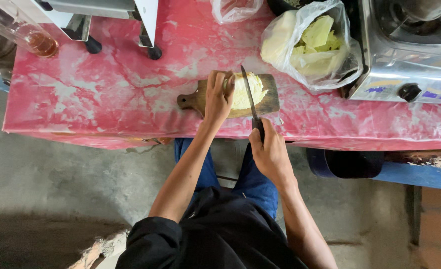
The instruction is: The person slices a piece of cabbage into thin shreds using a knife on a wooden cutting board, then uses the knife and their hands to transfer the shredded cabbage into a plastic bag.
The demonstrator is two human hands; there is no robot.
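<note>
The left hand presses curled fingers onto a pale cabbage lying on a small wooden cutting board. The right hand is closed around the handle of a knife, its blade laid across the cabbage. The board sits on a pink-and-white table, near a plastic bag of cabbage leaves and a metal stove.

This is a plain, makeshift kitchen, shown by the steel gas stove at the end of a surface covered in pink marbled oilcloth, a wooden cutting board bearing cabbage, a clear bag of cabbage leaves, and a bare concrete floor below.
</note>
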